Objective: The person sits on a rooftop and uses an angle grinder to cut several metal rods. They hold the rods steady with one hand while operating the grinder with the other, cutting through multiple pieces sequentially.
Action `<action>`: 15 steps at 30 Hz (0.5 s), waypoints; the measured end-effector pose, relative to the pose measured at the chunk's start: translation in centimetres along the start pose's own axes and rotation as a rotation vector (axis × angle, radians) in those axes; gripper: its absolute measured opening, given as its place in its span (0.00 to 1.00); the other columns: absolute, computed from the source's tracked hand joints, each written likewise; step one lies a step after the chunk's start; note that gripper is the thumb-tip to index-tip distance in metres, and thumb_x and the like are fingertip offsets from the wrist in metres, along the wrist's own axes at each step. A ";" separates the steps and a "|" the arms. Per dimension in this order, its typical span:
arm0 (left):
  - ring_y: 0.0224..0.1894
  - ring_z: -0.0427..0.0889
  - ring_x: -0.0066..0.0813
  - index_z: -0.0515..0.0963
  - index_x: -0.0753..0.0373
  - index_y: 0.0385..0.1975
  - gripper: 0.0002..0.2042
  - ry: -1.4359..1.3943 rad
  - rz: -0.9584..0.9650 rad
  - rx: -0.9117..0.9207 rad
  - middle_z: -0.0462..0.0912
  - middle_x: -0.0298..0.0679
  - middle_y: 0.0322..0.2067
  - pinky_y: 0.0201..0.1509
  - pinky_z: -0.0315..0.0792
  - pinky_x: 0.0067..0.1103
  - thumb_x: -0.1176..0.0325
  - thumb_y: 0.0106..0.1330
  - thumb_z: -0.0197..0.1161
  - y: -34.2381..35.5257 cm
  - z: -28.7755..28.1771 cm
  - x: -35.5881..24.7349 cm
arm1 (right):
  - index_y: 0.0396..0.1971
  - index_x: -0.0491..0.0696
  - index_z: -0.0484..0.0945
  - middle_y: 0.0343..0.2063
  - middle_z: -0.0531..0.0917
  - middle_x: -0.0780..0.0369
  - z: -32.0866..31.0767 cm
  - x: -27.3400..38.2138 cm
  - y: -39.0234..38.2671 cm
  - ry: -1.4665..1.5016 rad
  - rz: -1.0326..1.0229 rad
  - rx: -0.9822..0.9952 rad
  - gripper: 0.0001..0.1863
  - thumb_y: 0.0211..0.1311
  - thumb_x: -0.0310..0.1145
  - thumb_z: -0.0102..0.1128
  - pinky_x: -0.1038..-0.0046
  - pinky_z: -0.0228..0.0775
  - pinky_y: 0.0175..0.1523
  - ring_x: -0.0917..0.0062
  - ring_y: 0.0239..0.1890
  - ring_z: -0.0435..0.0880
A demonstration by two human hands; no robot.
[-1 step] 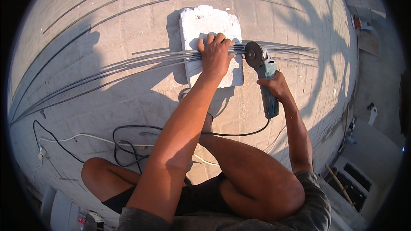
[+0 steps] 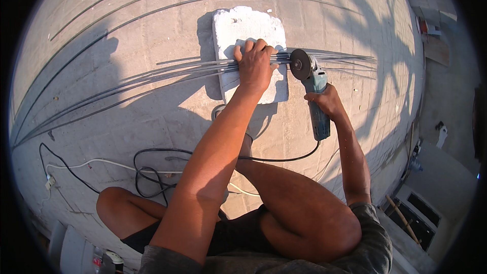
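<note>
Grey metal rods [image 2: 203, 65], bundled. Head view: laid over a white block [image 2: 251, 25], long axis run left to right across the person's front. Bundle pinned to the block by the left hand [image 2: 256, 68], which is curled over the rods, thumb on the near side, fingers on the far side. Longer run placed left of that hand; shorter ends, slightly fanned, right of it.

Angle grinder [image 2: 313, 87], teal: gripped in the right hand [image 2: 328, 100], body lying roughly square to the rods. Disc [image 2: 302, 64] carried ahead and left of the right hand, just right of the left fingertips, its face turned toward them. Rods are overlapped by the disc; whether they are touched cannot be told. Left hand placed nearer to the bundle. Black cord [image 2: 284, 160] trailed from the grinder's near end, leftward of the right hand.
</note>
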State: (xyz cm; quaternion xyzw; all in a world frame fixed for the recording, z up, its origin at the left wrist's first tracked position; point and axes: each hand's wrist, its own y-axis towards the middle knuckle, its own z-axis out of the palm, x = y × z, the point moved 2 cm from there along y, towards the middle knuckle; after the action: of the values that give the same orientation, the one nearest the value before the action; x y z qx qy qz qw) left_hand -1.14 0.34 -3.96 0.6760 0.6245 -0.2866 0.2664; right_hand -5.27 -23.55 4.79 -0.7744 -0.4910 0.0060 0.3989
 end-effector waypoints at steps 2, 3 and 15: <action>0.60 0.72 0.32 0.88 0.45 0.50 0.19 -0.007 -0.009 0.020 0.80 0.27 0.51 0.72 0.48 0.47 0.59 0.57 0.81 0.1 0.0 -0.1 | 0.38 0.37 0.82 0.31 0.85 0.57 0.0 -0.3 0.1 -0.001 0.007 -0.007 0.25 0.45 0.42 0.75 0.65 0.77 0.39 0.69 0.31 0.83; 0.61 0.72 0.33 0.88 0.45 0.50 0.19 0.001 -0.010 0.025 0.80 0.27 0.51 0.72 0.48 0.47 0.59 0.57 0.81 0.1 0.0 -0.1 | 0.38 0.36 0.82 0.31 0.85 0.57 0.1 -0.4 0.1 -0.001 0.003 -0.008 0.25 0.45 0.42 0.75 0.65 0.78 0.39 0.69 0.31 0.83; 0.61 0.71 0.33 0.88 0.46 0.51 0.19 0.005 -0.011 0.042 0.79 0.28 0.52 0.72 0.47 0.48 0.59 0.59 0.81 0.1 -0.2 -0.2 | 0.42 0.37 0.84 0.34 0.87 0.55 -0.1 -0.2 0.3 0.009 0.039 0.012 0.27 0.46 0.42 0.76 0.65 0.78 0.44 0.68 0.35 0.86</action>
State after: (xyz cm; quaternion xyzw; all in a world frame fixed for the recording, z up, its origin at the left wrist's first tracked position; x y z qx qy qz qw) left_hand -1.07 0.32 -3.68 0.6786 0.6228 -0.2995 0.2488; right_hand -5.11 -23.81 4.54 -0.7815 -0.4741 0.0130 0.4054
